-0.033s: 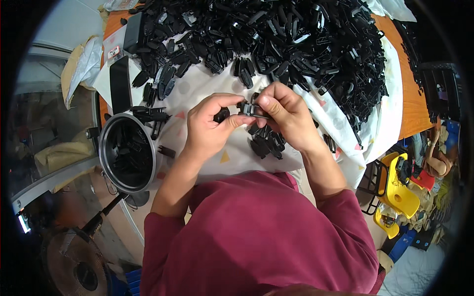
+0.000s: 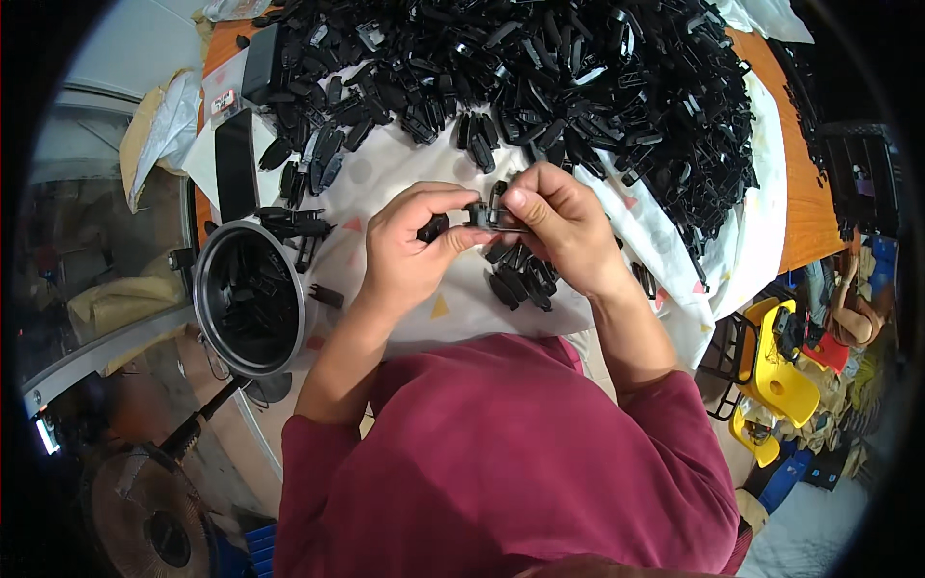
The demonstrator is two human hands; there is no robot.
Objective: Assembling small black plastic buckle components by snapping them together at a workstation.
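Over the white patterned cloth, a small black plastic clip part is held between both hands. My left hand is closed, with its thumb and forefinger pinching the part's left end. From the other side, the thumb and fingers of my right hand close on its right end. A rounded black piece shows between my left thumb and forefinger; whether it is held or lies behind, I cannot tell. Below my right fingers, several similar black parts lie in a small cluster on the cloth.
A large heap of black plastic parts covers the table's far side. On the left stands a metal-rimmed round pot with black parts inside, near a phone-like black slab. A fan is at lower left, a yellow chair at right.
Between my fingertips, a narrow black piece by my right forefinger now stands out more upright. Both hands stay in nearly the same place.
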